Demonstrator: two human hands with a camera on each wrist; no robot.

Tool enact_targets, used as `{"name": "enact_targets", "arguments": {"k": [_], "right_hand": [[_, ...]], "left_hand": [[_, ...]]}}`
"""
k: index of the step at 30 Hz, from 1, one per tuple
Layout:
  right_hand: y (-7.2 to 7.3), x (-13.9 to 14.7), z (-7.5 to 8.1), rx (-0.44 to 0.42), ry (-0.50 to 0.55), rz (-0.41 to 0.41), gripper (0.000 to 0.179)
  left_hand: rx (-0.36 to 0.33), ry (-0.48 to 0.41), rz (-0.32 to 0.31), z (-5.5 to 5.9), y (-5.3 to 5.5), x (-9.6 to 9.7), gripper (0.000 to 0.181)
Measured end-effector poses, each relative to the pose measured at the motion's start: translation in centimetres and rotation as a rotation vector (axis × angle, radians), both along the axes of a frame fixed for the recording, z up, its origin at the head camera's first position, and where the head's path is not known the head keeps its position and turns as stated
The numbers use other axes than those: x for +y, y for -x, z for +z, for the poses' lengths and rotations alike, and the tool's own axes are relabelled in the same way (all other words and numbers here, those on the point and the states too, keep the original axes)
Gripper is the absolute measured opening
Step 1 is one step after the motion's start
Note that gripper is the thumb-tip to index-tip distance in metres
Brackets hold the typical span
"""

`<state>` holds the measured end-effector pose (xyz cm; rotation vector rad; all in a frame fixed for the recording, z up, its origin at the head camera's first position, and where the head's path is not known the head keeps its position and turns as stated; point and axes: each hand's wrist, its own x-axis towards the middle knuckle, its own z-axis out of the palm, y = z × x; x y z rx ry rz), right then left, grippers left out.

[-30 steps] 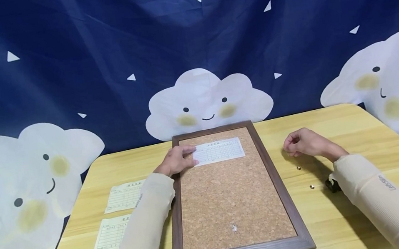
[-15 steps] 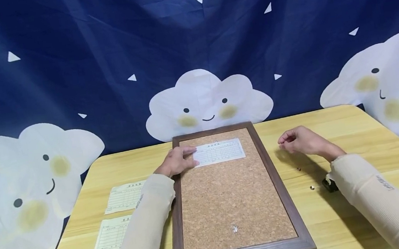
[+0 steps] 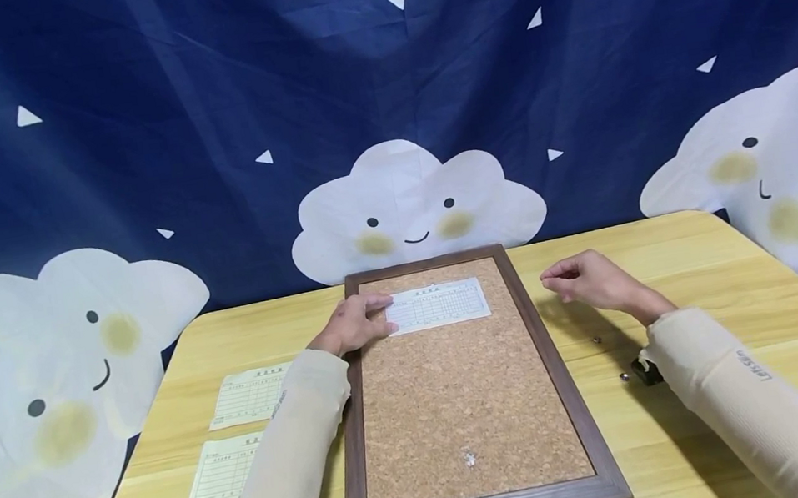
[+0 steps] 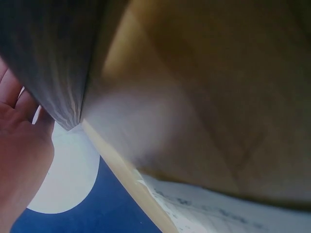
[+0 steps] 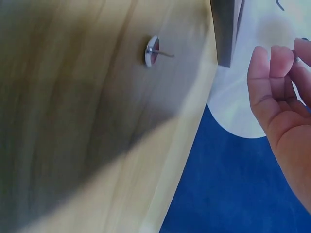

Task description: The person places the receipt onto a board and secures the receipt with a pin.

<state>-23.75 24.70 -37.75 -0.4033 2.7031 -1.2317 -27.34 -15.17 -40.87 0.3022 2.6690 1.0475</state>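
Cork board: a wood-framed cork board (image 3: 463,392) lies flat on a pale wooden table (image 3: 711,258), with a white printed slip (image 3: 438,304) near its far end.
Left hand: the person's left hand (image 3: 354,325) lies over the frame's left edge, fingertips flat on the slip's left end, pressing it to the cork rather than pinching it.
Right hand: the right hand (image 3: 588,281) hovers above the table just right of the frame, fingers loosely curled toward the thumb; the wrist view shows fingertips (image 5: 272,60) drawn together, but whether a pin sits between them cannot be told.
Pins: a silver thumbtack (image 5: 153,50) lies on its side on the wood; two small pins (image 3: 597,339) (image 3: 623,377) rest near the right forearm, beside a small dark object (image 3: 646,372).
Spare slips: two more printed slips (image 3: 250,393) (image 3: 222,471) wait on the table, left of the board.
Step in hand: by appearance, the slip is held in place, ready for pinning.
Next move: it would seem to call for a tack carried point-down over the slip and pushed straight into the cork, clear of the holding fingers.
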Motion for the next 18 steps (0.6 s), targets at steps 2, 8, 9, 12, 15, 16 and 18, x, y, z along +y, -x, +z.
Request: {"name": "enact_targets", "arguments": {"k": [2, 8, 9, 12, 15, 16, 18], "right_hand": [[0.02, -0.14, -0.03, 0.008, -0.002, -0.005, 0.033], [0.08, -0.38, -0.01, 0.043, -0.009, -0.025, 0.035], [0.11, -0.4, 0.03, 0.049, -0.008, -0.025, 0.035], [0.17, -0.53, 0.18, 0.067, -0.017, -0.016, 0.036], [0.27, -0.67, 0.31, 0.081, -0.027, -0.01, 0.035], [0.3, -0.74, 0.36, 0.082, -0.029, -0.009, 0.035], [0.37, -0.93, 0.5, 0.089, -0.03, -0.006, 0.034]], "left_hand": [[0.001, 0.001, -0.001, 0.04, -0.01, -0.02, 0.056], [0.004, 0.005, -0.005, 0.03, -0.05, -0.04, 0.055], [0.005, 0.006, -0.006, 0.02, -0.04, -0.04, 0.056], [0.005, 0.008, -0.008, -0.01, 0.0, -0.02, 0.056], [0.003, 0.012, -0.005, -0.03, 0.02, -0.03, 0.056], [0.003, 0.013, -0.004, -0.05, 0.04, -0.05, 0.056], [0.003, 0.013, -0.004, -0.07, 0.07, -0.09, 0.056]]}}
